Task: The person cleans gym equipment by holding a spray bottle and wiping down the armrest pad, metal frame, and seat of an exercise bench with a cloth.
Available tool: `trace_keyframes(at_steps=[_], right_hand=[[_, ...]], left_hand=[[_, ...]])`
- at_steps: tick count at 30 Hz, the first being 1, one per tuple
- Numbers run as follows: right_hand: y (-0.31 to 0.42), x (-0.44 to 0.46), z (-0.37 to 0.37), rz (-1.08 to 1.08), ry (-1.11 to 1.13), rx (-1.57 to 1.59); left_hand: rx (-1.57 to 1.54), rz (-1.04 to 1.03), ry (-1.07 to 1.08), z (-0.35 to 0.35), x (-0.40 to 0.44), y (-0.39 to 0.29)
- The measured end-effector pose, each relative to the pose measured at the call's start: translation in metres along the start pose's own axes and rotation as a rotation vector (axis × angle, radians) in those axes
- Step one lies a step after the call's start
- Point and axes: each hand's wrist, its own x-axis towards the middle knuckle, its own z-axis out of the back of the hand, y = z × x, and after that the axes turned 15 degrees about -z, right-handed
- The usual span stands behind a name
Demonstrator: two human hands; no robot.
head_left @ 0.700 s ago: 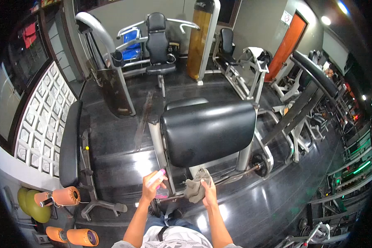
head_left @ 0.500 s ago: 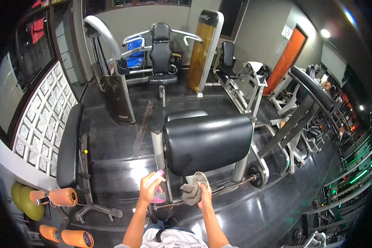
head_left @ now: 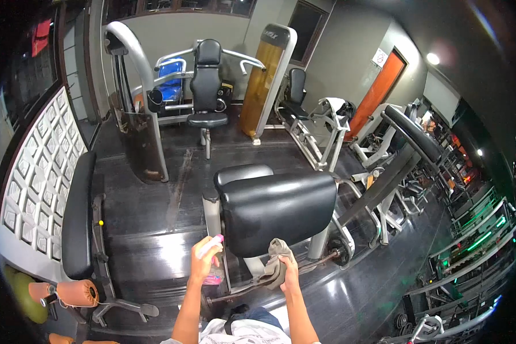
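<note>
My left hand [head_left: 202, 259] is closed around a spray bottle [head_left: 213, 277] with a pink and white top and a see-through lower part. A crumpled grey-brown cloth [head_left: 276, 265] is gripped in my right hand [head_left: 289, 274], in front of the lower right part of a black padded bench [head_left: 278, 213]. The bottle is near the pad's lower left corner. Below the pad runs a barbell [head_left: 304, 268] with a dark plate [head_left: 339, 252] at its right end.
A long black bench [head_left: 79, 221] stands at the left, near orange rollers [head_left: 78, 293] and a green ball [head_left: 28, 298]. Weight machines, one with a black seat [head_left: 207, 119], stand behind the pad. Racks [head_left: 470, 252] line the right side, and an orange door [head_left: 378, 94] is farther back.
The view has tilted up and turned, so the padded bench and machines sit lower and farther left. Both hands stay near the pad, still holding the bottle and cloth.
</note>
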Motion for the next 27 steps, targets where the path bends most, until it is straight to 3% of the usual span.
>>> trace_keyframes(at_steps=[6, 8, 12, 18, 21, 27], right_hand=[[0.048, 0.045, -0.012, 0.004, 0.109, -0.041], [0.069, 0.064, -0.028, 0.105, 0.110, -0.213], [0.107, 0.114, -0.058, 0.057, 0.242, -0.413], [0.126, 0.180, -0.096, 0.024, 0.484, -0.484], [0.117, 0.204, -0.103, 0.198, 0.375, -0.599], [0.118, 0.193, -0.105, 0.257, 0.258, -0.706]], left_hand=[[0.105, 0.001, -0.027, -0.006, 0.031, -0.001], [0.133, 0.011, -0.057, -0.010, 0.044, 0.000], [0.343, -0.028, -0.139, -0.028, 0.075, -0.009], [0.821, 0.137, -0.210, -0.044, 0.119, -0.016], [0.897, 0.176, -0.229, -0.043, 0.138, -0.009], [1.071, 0.172, -0.176, -0.037, 0.161, 0.008]])
